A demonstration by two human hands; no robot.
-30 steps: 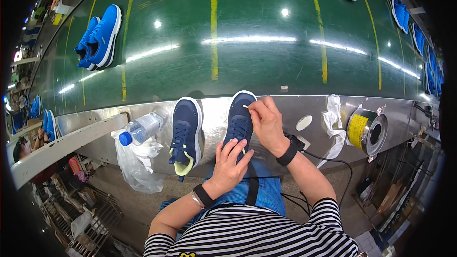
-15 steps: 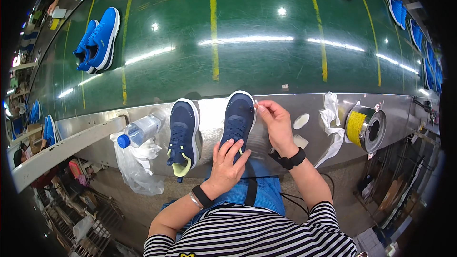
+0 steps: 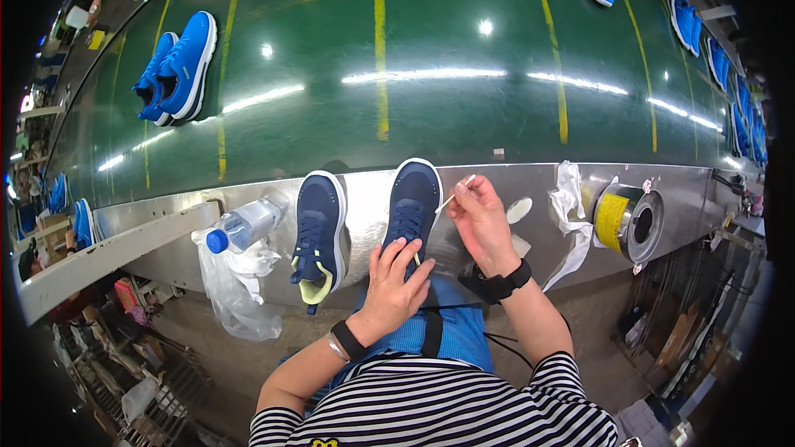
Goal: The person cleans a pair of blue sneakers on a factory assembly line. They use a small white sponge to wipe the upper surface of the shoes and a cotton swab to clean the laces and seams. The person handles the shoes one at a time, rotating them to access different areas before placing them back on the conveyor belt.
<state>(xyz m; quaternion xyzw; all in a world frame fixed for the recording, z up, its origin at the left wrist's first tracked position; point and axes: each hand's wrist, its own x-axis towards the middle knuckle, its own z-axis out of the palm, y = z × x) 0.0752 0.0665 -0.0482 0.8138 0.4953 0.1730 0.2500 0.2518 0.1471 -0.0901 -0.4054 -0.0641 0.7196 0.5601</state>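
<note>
Two navy sneakers with white soles stand side by side on the metal ledge, toes pointing away from me. My left hand [image 3: 392, 288] grips the right-hand sneaker [image 3: 414, 194] at its tongue and collar, fingers curled over it. Beside that sneaker's toe, my right hand [image 3: 483, 223] pinches a thin cotton swab [image 3: 450, 198]. The swab's near tip is close to the white sole edge; I cannot tell whether it touches. The left-hand sneaker [image 3: 313, 228], with a lime lining, stands untouched.
A green conveyor [image 3: 306, 116] with yellow lines carries bright blue sneakers [image 3: 189, 66]. On the ledge lie a water bottle [image 3: 248, 225] with a plastic bag [image 3: 236, 306] to the left, and a white oval pad [image 3: 519, 210], crumpled tissue [image 3: 570, 207] and round tin [image 3: 633, 219] to the right.
My right hand has turned slightly, so the swab now shows fully. The blue sneakers on the conveyor have shifted a little within the view. My left hand keeps its hold.
</note>
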